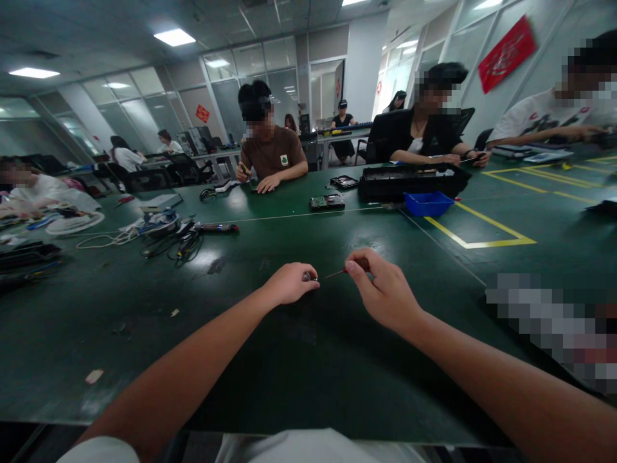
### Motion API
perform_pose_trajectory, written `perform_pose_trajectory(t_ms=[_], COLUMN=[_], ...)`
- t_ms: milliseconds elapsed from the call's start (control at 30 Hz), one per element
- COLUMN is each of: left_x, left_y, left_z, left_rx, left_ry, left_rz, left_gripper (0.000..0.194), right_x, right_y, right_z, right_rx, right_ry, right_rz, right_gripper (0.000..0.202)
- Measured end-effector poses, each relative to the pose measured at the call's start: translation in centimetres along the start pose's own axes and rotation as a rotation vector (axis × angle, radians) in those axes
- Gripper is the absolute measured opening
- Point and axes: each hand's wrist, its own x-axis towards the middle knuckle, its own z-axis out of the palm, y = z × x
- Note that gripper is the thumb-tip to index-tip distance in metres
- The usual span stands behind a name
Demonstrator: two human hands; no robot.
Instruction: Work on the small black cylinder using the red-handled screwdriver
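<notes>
My left hand (292,283), at the middle of the green table (270,334), is closed round a small dark and shiny part (309,277), mostly hidden by the fingers. To its right, my right hand (380,283) grips a screwdriver (346,269) with a reddish handle. Its thin shaft points left toward the small part, with a short gap between tip and part. Beyond both hands lies an opened device with metal and circuitry (328,202).
A blue tray (428,204) stands before a long black casing (409,183). Cables (180,241) and a dark pen-like tool (216,227) lie at the left. A person in brown (274,154) works opposite; others sit around. Yellow tape (501,244) marks the right side.
</notes>
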Motion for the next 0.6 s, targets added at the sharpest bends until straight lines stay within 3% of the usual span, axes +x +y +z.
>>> perform_pose_trajectory(t_ms=[167, 300, 400, 533, 600], left_x=[-0.9, -2.2, -3.5, -6.1, -8.0], left_y=[0.1, -1.2, -3.5, -6.9, -8.3], left_z=[-2.4, -5.4, -7.9, -11.6, -13.7], left_rx=[-0.253, -0.444, -0.664, -0.974, -1.082], left_ry=[-0.062, 0.013, 0.154, 0.428, 0.574], left_rz=[-0.152, -0.258, -0.34, -0.415, -0.475], left_gripper=[0.029, 0.035, 0.032, 0.016, 0.018], right_x=[0.0, 0.0, 0.0, 0.1, 0.1], right_y=[0.0, 0.2, 0.3, 0.5, 0.5], right_z=[0.0, 0.1, 0.2, 0.3, 0.3], right_rx=[0.004, 0.015, 0.022, 0.029, 0.03], right_ry=[0.001, -0.007, -0.024, -0.038, -0.041], right_rz=[-0.008, 0.003, 0.006, 0.014, 0.019], right_gripper=[0.016, 0.017, 0.017, 0.017, 0.017])
